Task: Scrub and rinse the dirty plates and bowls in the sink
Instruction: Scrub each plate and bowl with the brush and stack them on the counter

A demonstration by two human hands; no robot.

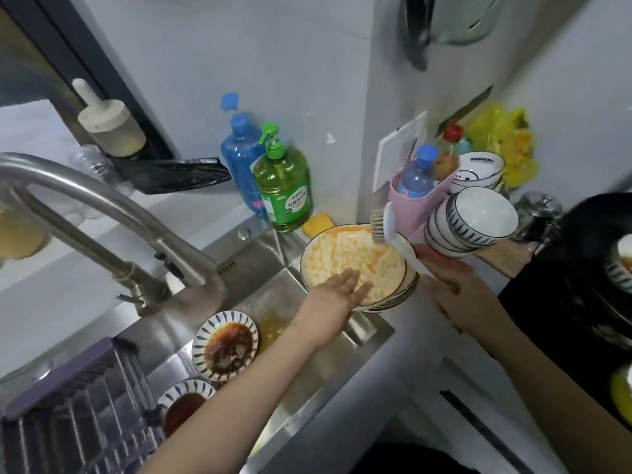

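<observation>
Two round ceramic plates (225, 344), sauce-smeared, in steel sink (362, 328). Left hand (337, 295) flat, fingers straight against foamy bowl (352, 265). Right hand (455, 289) grips white plastic brush (393, 234).

**Steel sink and the counter around it**

We see a stainless-steel sink (362, 331) set into a pale counter (420, 357). In the basin lie two small round white plates with blue dashed rims: one smeared with brown sauce (224, 345), and a second (184, 403) nearer us, partly hidden by a forearm. A dark wire dish rack with a purple frame (68, 415) sits at the basin's left end. On the back ledge we find a green pump bottle of dish soap (284, 186), a blue pump bottle (241, 162) just behind it, and a yellow sponge (316, 224) beside them.
</observation>
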